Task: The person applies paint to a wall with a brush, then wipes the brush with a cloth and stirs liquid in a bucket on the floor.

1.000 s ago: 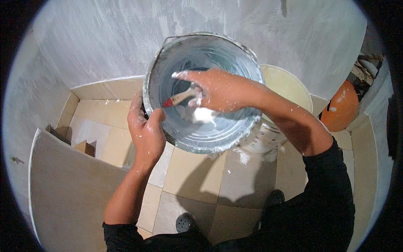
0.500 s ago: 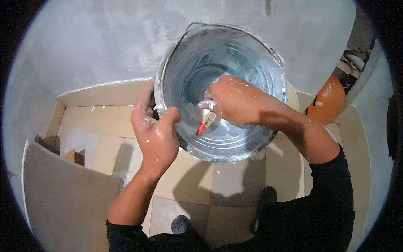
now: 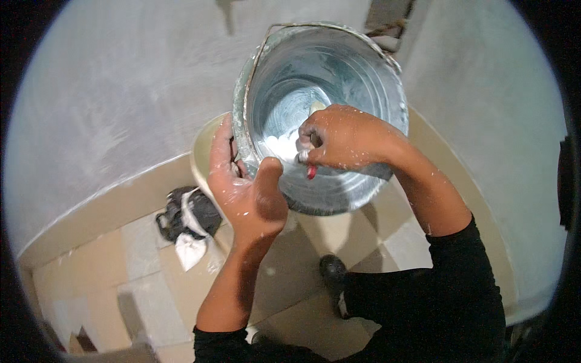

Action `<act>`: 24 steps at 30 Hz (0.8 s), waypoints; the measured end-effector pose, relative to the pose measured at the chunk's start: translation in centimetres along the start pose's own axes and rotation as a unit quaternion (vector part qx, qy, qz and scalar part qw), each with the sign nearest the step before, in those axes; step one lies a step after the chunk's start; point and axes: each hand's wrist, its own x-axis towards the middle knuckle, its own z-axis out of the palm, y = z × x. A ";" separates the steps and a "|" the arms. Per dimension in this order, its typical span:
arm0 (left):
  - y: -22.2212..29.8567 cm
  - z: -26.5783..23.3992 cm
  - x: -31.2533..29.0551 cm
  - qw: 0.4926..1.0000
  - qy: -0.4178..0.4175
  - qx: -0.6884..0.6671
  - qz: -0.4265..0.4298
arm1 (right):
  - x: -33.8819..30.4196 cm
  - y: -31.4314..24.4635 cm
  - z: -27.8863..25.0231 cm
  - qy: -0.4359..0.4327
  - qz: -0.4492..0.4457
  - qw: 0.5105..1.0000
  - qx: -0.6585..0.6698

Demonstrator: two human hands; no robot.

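A metal bucket (image 3: 378,91), smeared with white and tipped so its mouth faces me, is held up in front of me. My left hand (image 3: 251,193) grips its left side, thumb at the rim and fingers along the outside. Inside the mouth, my right hand (image 3: 348,139) is closed round a wooden-handled tool with a red tip (image 3: 311,172). The tool's working end is mostly hidden by the hand and the bucket, so its kind is unclear. Thin white material coats the bucket's inside. Both hands and forearms carry white specks.
Behind the bucket shows a cream tub (image 3: 201,151). A black bag with a white piece (image 3: 190,218) lies on the tiled floor (image 3: 151,296) at the left. A grey plastered wall (image 3: 139,91) rises ahead. My dark shoe (image 3: 332,268) stands below.
My view has turned to the right, and the black bag now shows. My right hand has turned the tool, so less of its handle shows. My left hand still holds the bucket.
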 end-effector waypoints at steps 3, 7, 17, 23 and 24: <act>0.2 -1.6 0.9 0.999 -0.027 -0.035 0.021 | -0.6 -3.8 -1.3 0.028 0.134 0.990 -0.039; 1.1 -5.4 2.4 0.995 -0.088 -0.005 0.057 | -2.4 -7.2 -0.6 0.132 0.304 0.942 -0.062; 1.7 -3.1 4.8 0.972 -0.179 0.153 -0.026 | -5.8 -4.0 -2.3 0.074 0.357 0.929 -0.069; -3.4 0.3 4.9 0.955 -0.207 0.208 0.049 | -4.8 3.2 1.4 0.196 0.279 0.939 0.049; -3.7 0.7 4.9 0.953 -0.204 0.219 0.052 | -4.5 3.3 1.6 0.224 0.280 0.931 0.065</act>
